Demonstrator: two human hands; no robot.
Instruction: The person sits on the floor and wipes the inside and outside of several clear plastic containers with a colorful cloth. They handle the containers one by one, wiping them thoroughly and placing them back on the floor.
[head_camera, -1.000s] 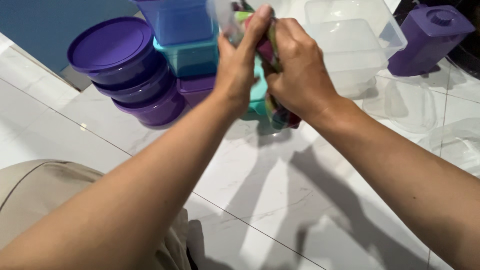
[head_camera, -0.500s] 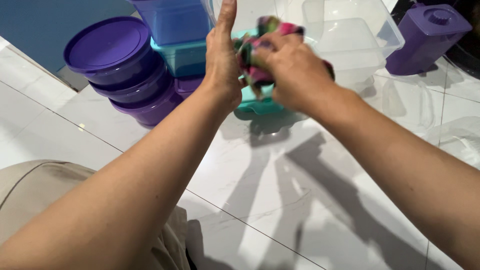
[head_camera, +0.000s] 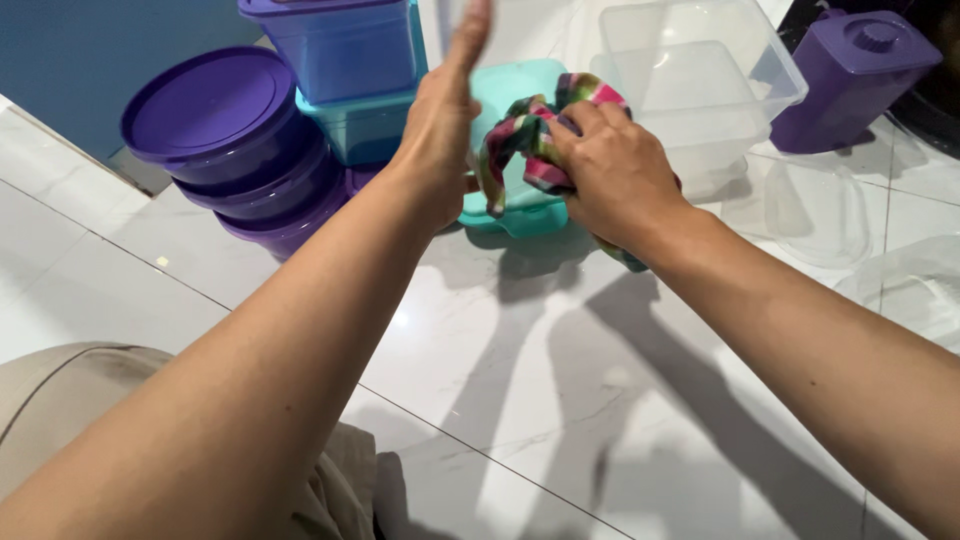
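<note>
Right hand is balled around a plaid cloth, pressing it on the teal lid mid-floor; left hand is open-fingered, steadying a blurry clear container.

Soft woven cloth, bright plaid, bunches under the right hand. The teal lid beneath looks smooth matt plastic. The purple tubs carry a satin plastic sheen, the clear box is glassy see-through plastic, and the marble-look floor gleams, polished.
</note>
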